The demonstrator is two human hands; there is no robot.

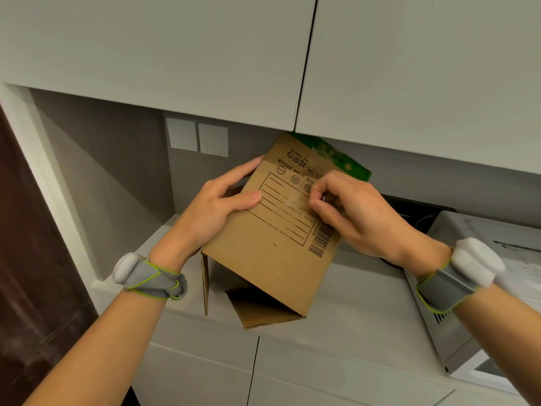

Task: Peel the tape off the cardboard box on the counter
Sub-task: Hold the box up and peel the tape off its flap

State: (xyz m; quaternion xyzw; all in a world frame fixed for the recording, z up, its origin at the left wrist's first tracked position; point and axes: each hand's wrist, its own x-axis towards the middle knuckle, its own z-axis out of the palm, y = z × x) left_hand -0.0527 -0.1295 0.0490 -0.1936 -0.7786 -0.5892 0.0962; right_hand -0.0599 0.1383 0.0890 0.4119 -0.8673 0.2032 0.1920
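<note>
A brown cardboard box (272, 253) with a printed address grid, a barcode and a green top edge stands tilted on the white counter (345, 285), its lower flaps hanging open. My left hand (216, 209) grips the box's left edge, thumb on the front face. My right hand (354, 212) rests on the upper right of that face, with thumb and forefinger pinched together at the cardboard. A faint shiny patch of clear tape (295, 202) lies beside those fingertips. Whether any tape is caught in the pinch is hidden.
A white microwave (480, 288) stands at the right, close to my right wrist. Wall cabinets (175, 54) hang low over the counter, and the box top reaches their underside. Two wall switch plates (197, 139) are behind. A dark door (29, 259) is at the left.
</note>
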